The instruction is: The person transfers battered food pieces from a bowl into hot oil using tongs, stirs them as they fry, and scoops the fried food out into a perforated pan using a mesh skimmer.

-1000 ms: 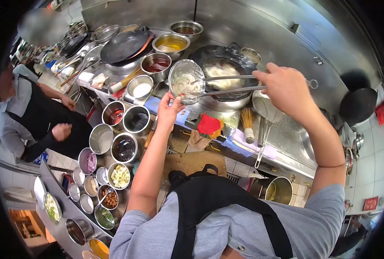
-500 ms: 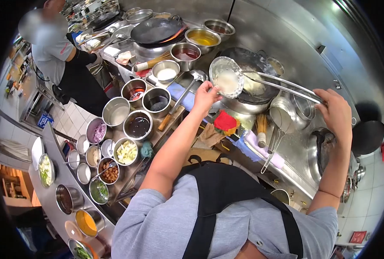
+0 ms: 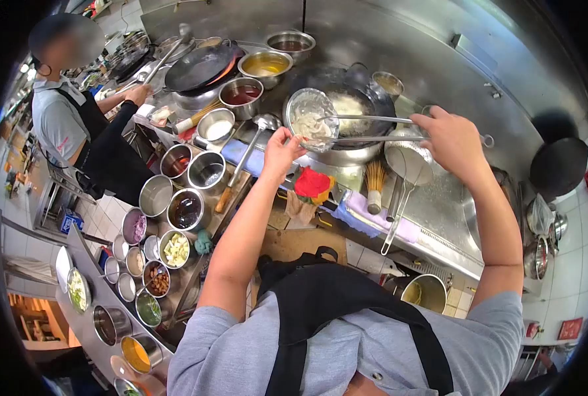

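My left hand [image 3: 282, 155] pinches the rim of a tilted bowl [image 3: 309, 96] of whitish batter [image 3: 307, 124] near the wok [image 3: 333, 80]. My right hand [image 3: 453, 136] is closed around metal tongs [image 3: 373, 119], their tips inside the bowl.

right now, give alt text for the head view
A left hand holds a bowl of pale food beside a wok; the right hand grips metal tongs, their tips inside the bowl. A co-worker stands at left.

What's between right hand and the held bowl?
Metal tongs, running from the right hand into the bowl; the wok shows behind them in the head view.
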Motion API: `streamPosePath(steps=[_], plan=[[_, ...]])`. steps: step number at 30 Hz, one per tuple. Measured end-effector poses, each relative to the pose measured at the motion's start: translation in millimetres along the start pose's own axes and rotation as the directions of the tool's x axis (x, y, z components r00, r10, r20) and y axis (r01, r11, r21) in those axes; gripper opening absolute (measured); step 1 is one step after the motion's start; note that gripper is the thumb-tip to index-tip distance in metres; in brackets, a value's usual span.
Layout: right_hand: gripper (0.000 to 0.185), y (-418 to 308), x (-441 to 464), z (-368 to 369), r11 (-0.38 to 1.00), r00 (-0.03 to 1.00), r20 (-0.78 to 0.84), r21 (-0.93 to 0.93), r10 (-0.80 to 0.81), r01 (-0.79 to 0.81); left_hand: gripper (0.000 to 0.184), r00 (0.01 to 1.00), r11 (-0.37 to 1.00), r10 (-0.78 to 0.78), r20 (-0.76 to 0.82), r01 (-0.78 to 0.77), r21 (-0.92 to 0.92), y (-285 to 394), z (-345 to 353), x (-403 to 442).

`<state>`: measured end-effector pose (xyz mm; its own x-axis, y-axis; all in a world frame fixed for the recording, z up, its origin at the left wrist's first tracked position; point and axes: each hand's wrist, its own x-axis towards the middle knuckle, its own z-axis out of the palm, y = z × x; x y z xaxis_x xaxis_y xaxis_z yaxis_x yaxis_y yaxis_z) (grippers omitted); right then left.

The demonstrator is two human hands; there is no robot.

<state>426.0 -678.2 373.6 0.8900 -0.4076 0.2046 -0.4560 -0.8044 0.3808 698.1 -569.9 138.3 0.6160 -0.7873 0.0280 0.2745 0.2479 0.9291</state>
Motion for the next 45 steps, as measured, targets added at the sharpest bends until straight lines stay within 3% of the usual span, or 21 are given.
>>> streamPosePath(steps=[3, 7, 9, 14, 18, 23, 25, 29, 31, 33, 35, 36, 38, 39, 41, 45], plan=[[0.023, 4, -4, 7, 1.000, 1.000, 0.020, -0.008, 0.000, 0.000, 0.013, 0.999, 0.999, -0.040, -0.021, 0.040, -0.004, -3, 12, 0], [0.025, 30, -26, -7, 0.998, 0.998, -0.006, 0.022, 0.066, -0.066, 0.015, 0.996, 0.997, -0.073, -0.045, 0.071, -0.034, -15, 24, -3], [0.027, 45, -37, -13, 0.982, 0.982, -0.071, 0.083, 0.174, -0.168, 0.015, 0.992, 0.993, -0.104, -0.073, 0.099, -0.069, -22, 30, -5], [0.030, 83, -42, 0, 0.947, 0.954, -0.044, 0.143, 0.296, -0.288, 0.012, 0.990, 0.981, -0.095, -0.103, 0.076, -0.177, -33, 30, -9], [0.036, 97, -11, 46, 0.847, 0.862, 0.252, 0.204, 0.440, -0.491, 0.014, 0.981, 0.984, -0.116, -0.153, 0.092, -0.152, -34, 20, -16], [0.033, 132, 59, 205, 0.917, 0.881, 0.411, 0.210, 0.233, -0.340, 0.015, 0.986, 0.984, -0.092, -0.138, 0.068, -0.165, -20, 7, -31], [0.034, 132, 72, 223, 0.822, 0.760, 0.514, 0.168, 0.398, -0.544, 0.012, 0.980, 0.984, -0.125, -0.152, 0.103, -0.142, -9, 0, -35], [0.034, 145, 71, 196, 0.927, 0.884, 0.369, 0.127, 0.287, -0.354, 0.013, 0.977, 0.980, -0.116, -0.179, 0.083, -0.182, 1, -23, -42], [0.032, 111, 58, 132, 0.858, 0.867, 0.231, 0.177, 0.441, -0.483, 0.013, 0.977, 0.974, -0.109, -0.181, 0.070, -0.214, 1, -38, -41], [0.032, 72, 53, 69, 0.841, 0.852, 0.247, 0.183, 0.461, -0.508, 0.013, 0.989, 0.980, -0.082, -0.119, 0.058, -0.190, -5, -51, -34], [0.031, 34, 44, 23, 0.925, 0.928, 0.114, 0.105, 0.354, -0.365, 0.014, 0.988, 0.985, -0.091, -0.121, 0.071, -0.159, -4, -59, -26], [0.031, 15, 38, 6, 0.921, 0.924, 0.120, 0.100, 0.364, -0.376, 0.014, 0.993, 0.993, -0.064, -0.099, 0.053, -0.110, -5, -62, -21], [0.034, -18, 31, -18, 0.993, 0.991, 0.072, 0.041, 0.109, -0.112, 0.016, 0.997, 0.999, -0.038, -0.065, 0.036, -0.030, 1, -61, -16], [0.034, -30, 30, -21, 0.991, 0.989, 0.080, 0.031, 0.127, -0.129, 0.016, 0.998, 0.998, -0.045, -0.046, 0.044, -0.035, 4, -59, -14], [0.029, -48, 28, -22, 0.998, 0.999, 0.011, 0.030, -0.047, 0.046, 0.016, 1.000, 0.999, -0.027, -0.014, 0.027, 0.045, 6, -54, -8], [0.023, -64, 32, -8, 0.999, 0.999, 0.039, -0.045, -0.020, 0.021, 0.017, 1.000, 1.000, -0.004, 0.026, 0.004, 0.008, -3, -43, 6]])
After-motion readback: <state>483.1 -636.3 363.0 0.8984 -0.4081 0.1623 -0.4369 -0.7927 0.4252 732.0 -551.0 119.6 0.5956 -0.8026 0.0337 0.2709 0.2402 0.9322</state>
